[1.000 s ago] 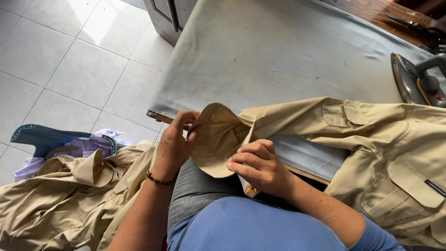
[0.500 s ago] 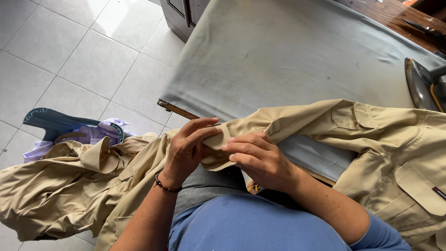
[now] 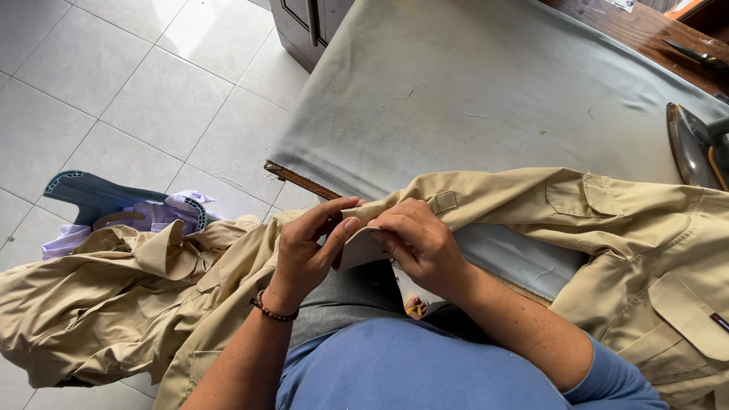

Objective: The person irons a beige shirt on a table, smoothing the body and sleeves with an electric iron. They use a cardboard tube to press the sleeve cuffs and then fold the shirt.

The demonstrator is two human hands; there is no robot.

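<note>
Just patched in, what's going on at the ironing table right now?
A person stands at the padded ironing table with both hands on a khaki shirt draped over its near edge. The left hand and right hand pinch a folded part of the shirt between them, at the table edge. An iron rests at the far right of the table. More khaki garments lie heaped over a laundry basket on the tiled floor.
</note>
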